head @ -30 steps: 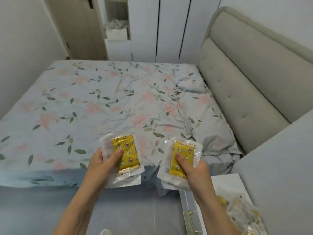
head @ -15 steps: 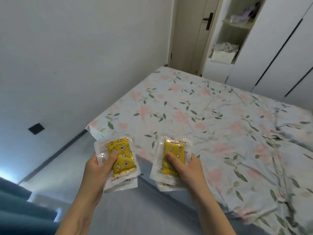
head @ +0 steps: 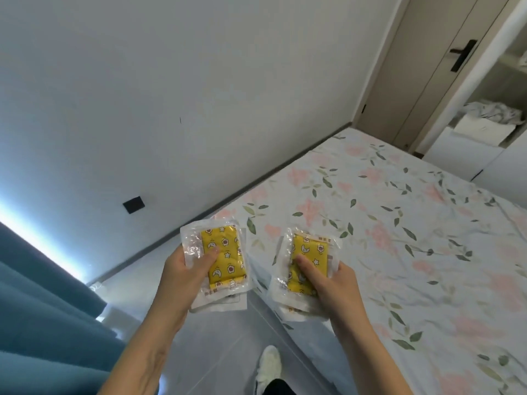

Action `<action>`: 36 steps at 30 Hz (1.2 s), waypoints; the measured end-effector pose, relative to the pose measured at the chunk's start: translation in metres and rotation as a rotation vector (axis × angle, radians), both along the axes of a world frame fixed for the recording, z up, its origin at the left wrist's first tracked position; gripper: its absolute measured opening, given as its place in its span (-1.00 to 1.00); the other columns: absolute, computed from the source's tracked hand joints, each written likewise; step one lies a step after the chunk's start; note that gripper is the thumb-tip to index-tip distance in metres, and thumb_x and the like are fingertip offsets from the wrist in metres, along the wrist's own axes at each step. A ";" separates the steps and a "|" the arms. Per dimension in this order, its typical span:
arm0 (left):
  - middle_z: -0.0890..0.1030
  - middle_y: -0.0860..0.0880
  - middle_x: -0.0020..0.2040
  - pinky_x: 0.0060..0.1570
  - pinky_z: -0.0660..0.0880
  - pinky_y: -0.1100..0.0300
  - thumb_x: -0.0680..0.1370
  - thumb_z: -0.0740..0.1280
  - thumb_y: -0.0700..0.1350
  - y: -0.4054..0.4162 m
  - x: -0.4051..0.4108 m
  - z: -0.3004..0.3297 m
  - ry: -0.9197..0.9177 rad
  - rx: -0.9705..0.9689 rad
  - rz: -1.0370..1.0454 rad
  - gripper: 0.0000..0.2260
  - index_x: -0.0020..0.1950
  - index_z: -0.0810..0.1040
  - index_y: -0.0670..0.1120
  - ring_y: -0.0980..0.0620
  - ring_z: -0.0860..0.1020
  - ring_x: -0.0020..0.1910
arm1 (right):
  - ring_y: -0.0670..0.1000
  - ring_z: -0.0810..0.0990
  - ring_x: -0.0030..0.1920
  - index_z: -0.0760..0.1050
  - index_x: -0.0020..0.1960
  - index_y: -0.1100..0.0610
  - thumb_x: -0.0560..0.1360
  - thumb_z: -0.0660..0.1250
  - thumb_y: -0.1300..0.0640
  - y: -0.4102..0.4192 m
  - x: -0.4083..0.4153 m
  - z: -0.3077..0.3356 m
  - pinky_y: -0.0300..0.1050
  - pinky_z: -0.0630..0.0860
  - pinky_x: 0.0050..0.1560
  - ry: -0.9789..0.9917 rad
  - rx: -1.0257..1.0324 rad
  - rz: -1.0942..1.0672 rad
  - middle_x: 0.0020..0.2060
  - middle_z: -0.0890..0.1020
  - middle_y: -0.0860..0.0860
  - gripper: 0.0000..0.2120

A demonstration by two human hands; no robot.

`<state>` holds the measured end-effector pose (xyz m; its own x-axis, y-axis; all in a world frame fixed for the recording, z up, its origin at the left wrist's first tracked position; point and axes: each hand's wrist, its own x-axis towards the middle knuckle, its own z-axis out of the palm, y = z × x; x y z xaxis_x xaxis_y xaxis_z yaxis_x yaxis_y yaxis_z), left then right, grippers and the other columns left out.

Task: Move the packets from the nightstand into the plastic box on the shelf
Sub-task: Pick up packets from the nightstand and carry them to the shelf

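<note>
View has swung left since the earlier frame: headboard and nightstand gone, wall (head: 142, 81) and door (head: 422, 67) now ahead. Left hand (head: 182, 277) pinches one stack of packets (head: 222, 252), right hand (head: 333, 283) another (head: 308, 260), beside the bed (head: 413, 238). Pickup done, I judge; carry and drop-off remain, box not visible.

the room is evenly bright, with a strong blue-white glare beside the curtain (head: 42, 303) at 9 o'clock, soft shadows, slight blur everywhere, and wide-angle bending at the edges.
</note>
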<state>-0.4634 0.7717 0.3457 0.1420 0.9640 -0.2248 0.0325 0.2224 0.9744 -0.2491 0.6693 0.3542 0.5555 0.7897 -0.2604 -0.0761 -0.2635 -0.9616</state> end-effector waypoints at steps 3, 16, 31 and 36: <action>0.72 0.15 -0.12 -0.25 0.63 0.17 0.50 0.41 0.01 0.064 0.014 0.002 0.007 0.020 -0.010 -0.91 0.00 0.61 0.14 0.10 0.71 -0.16 | -0.09 0.72 -0.24 0.68 -0.24 -0.12 0.37 0.50 -0.09 0.066 0.011 -0.005 -0.10 0.62 -0.15 -0.014 -0.006 0.019 -0.27 0.74 -0.12 -0.93; 0.73 0.07 -0.10 -0.18 0.64 0.09 0.56 0.36 -0.08 0.311 0.034 0.016 -0.028 0.006 0.110 -0.91 0.02 0.61 0.07 0.03 0.72 -0.14 | -0.11 0.72 -0.25 0.64 -0.13 0.00 0.39 0.50 -0.02 0.353 0.048 0.007 -0.22 0.58 -0.25 0.011 0.006 0.104 -0.26 0.73 -0.14 -0.88; 0.74 -0.06 -0.06 -0.05 0.63 -0.12 0.55 0.37 -0.12 0.578 -0.040 0.033 -0.020 0.010 -0.077 -0.89 0.05 0.64 -0.02 -0.10 0.72 -0.10 | -0.08 0.71 -0.22 0.65 -0.09 0.02 0.32 0.51 -0.13 0.607 -0.023 0.006 -0.17 0.59 -0.20 0.020 0.040 -0.016 -0.24 0.73 -0.11 -0.73; 0.74 -0.01 -0.06 -0.10 0.64 -0.04 0.55 0.38 -0.11 0.637 -0.034 0.034 -0.022 0.012 -0.134 -0.90 -0.02 0.65 0.08 -0.05 0.72 -0.10 | -0.09 0.72 -0.20 0.67 -0.08 0.01 0.19 0.50 -0.21 0.650 -0.028 0.015 -0.16 0.61 -0.18 0.029 0.064 -0.069 -0.21 0.74 -0.10 -0.59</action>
<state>-0.4971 1.4086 0.3798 0.2744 0.9388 -0.2084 0.0397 0.2055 0.9779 -0.2772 1.3189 0.3696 0.6021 0.7653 -0.2278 -0.1201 -0.1952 -0.9734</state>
